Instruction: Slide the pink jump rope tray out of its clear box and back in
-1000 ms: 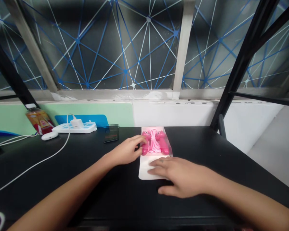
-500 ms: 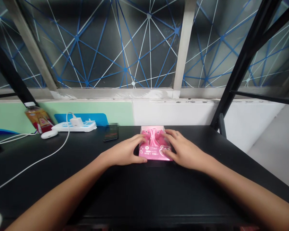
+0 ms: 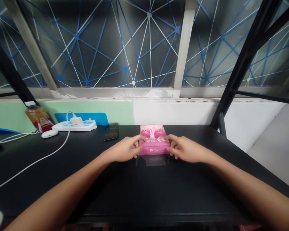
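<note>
A pink package box (image 3: 154, 149) lies on the black table between my two hands. Through its top I see two rounded pink pieces that look like headphone ear cups (image 3: 160, 133), with a bundled light pink cord (image 3: 152, 132) between them. A clear plastic flap (image 3: 155, 160) sticks out at the box's near end. My left hand (image 3: 125, 149) grips the left near corner, index finger on top and the other fingers curled at the side. My right hand (image 3: 189, 149) holds the right near corner in the same way.
A dark phone (image 3: 111, 132) lies left of the box. Further left are a white power strip (image 3: 86, 127) with a plugged-in charger (image 3: 76, 121), a white oval case (image 3: 49, 133), a drink bottle (image 3: 39, 118) and a white cable (image 3: 51, 156). A black metal post (image 3: 233, 77) stands at right.
My fingers have curled in from a spread pose onto the box's near corners. The box's pink near face and the clear flap now show in front.
</note>
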{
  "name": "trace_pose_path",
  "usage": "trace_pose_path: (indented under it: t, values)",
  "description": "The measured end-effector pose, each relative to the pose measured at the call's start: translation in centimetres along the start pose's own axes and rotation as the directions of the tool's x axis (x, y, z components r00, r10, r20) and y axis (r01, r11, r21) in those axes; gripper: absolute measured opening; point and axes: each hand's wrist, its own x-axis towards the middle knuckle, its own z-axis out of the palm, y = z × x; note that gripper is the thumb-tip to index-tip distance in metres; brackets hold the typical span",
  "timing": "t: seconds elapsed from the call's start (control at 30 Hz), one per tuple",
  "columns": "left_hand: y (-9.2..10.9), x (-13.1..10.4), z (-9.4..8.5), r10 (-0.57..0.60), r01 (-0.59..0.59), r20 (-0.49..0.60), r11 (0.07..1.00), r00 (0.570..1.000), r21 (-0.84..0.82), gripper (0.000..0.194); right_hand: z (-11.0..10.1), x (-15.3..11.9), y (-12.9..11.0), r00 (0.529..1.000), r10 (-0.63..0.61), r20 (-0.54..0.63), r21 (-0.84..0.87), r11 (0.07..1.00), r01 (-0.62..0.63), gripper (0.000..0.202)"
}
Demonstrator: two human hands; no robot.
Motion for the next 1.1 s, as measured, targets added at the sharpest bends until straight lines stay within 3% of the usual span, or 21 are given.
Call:
trace_pose_path:
  t: [0.1,0.2,0.27,0.33,0.47,0.67,0.8,0.93,1.1]
  values:
    - [-0.1,-0.1,-0.6,0.031,-0.024,0.087,0.997,0.996,-0.08,0.047,-0.4,-0.1,0.1,0.994,-0.016,0.104,0.063,0.998,0.01,0.05]
    - [0.0,0.0,-0.3,0.07,-0.069,-0.032,0.997,0.997,0.04,0.034,-0.1,0.2,0.4,0.996,-0.043,-0.078,-0.183,0.983,0.028,0.037]
    - [0.1,0.3,0.2,0.105,-0.088,-0.128,0.987,0.986,0.134,0.028,0.4,0.3,0.4,0.972,-0.142,-0.185,-0.384,0.921,0.061,0.03]
    - [0.1,0.5,0.5,0.126,-0.102,-0.149,0.981,0.981,0.163,0.027,0.9,0.4,0.1,0.944,-0.251,-0.215,-0.473,0.872,0.124,0.028]
    - [0.0,0.6,0.6,0.146,-0.125,-0.135,0.98,0.98,0.158,0.027,1.2,0.3,-0.5,0.914,-0.372,-0.164,-0.478,0.84,0.256,0.02]
    - [-0.1,0.7,0.5,0.137,-0.117,-0.136,0.983,0.981,0.142,0.026,0.8,-0.1,-1.1,0.929,-0.367,-0.043,-0.507,0.81,0.296,0.013]
    - [-0.1,0.7,0.6,0.13,-0.114,-0.127,0.985,0.983,0.129,0.026,0.6,-0.4,-1.2,0.936,-0.351,0.017,-0.498,0.809,0.312,0.039]
    - [0.1,0.6,0.5,0.128,-0.112,-0.12,0.985,0.985,0.129,0.026,0.8,-0.3,-1.2,0.929,-0.369,0.003,-0.523,0.792,0.316,0.031]
    - [0.8,0.2,0.2,0.106,-0.093,-0.092,0.986,0.99,0.142,0.03,0.8,0.1,-1.1,0.918,-0.369,-0.143,-0.413,0.865,0.283,0.014]
